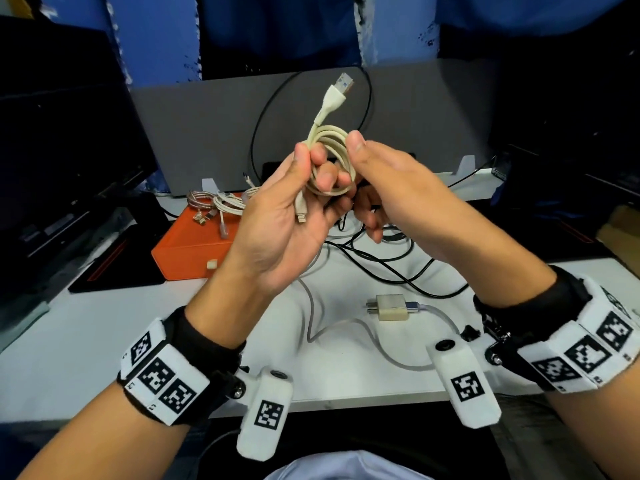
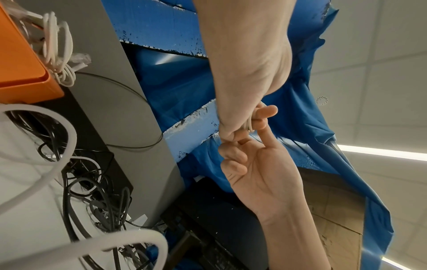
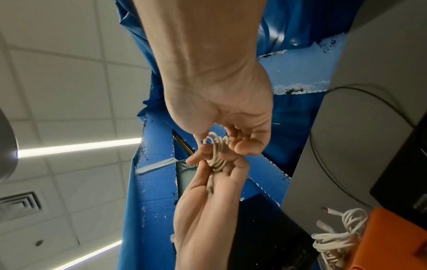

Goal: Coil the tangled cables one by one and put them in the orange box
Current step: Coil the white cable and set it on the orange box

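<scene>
Far left on the table sits the orange box [image 1: 194, 251], with a few pale cables [image 1: 221, 202] already bundled at its far end, some spilling over the rim.

Moving right, our left hand [image 1: 277, 220] is raised above the desk, well clear of the box. Its thumb and fingers are curled around the cream USB cable [image 1: 330, 157], which is wound into several loops. The small plug hangs down across our palm, and the larger USB plug sticks up above the coil.

Just right of that, our right hand [image 1: 388, 181] meets the coil from the other side. The thumb presses against the loops' upper right edge and the fingers curl in behind them, so both hands pinch the same bundle.

Below and to the right, a heap of black cables [image 1: 381, 258] lies tangled on the table, and a white adapter [image 1: 391, 306] with its own lead rests nearer to us.

We judge the coil nearly done but nothing ties it. If either grip loosens on the way to the box, the springy loops could fan open. The free upper plug could also catch on the cables already heaped at the box rim.
</scene>
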{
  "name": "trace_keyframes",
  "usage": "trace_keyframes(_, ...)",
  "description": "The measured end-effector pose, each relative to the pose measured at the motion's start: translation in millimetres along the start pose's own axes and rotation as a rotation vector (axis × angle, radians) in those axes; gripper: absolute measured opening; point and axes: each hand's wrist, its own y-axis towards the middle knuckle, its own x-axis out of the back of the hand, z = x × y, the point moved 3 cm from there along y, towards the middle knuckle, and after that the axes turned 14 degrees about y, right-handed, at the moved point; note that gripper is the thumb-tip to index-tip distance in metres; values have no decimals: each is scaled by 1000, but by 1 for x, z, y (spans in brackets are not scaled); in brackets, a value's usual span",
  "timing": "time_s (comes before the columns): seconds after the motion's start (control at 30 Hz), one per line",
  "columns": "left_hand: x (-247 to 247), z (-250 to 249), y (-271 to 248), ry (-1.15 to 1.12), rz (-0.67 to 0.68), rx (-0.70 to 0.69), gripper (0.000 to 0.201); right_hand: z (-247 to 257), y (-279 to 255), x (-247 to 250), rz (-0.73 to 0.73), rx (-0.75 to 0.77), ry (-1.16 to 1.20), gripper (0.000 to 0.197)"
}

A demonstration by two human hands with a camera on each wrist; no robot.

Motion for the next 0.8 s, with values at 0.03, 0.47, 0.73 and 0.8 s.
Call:
trace_keyframes(0.03,0,1,0,2,1,-4,33,-2,0,-2,-2,1,-18,50)
trace_keyframes(0.47,17,-17,-3,649,34,85,47,25,-6,12,8,214,-890,37)
trace_keyframes(0.73,20,-31,-12,1342,305,-8,38,18,-14,-2,274,182,-1062,39)
trace_keyframes(0.8,19,-34,-12,1464,297,-51,35,15,-11,0,255,182,-918,41)
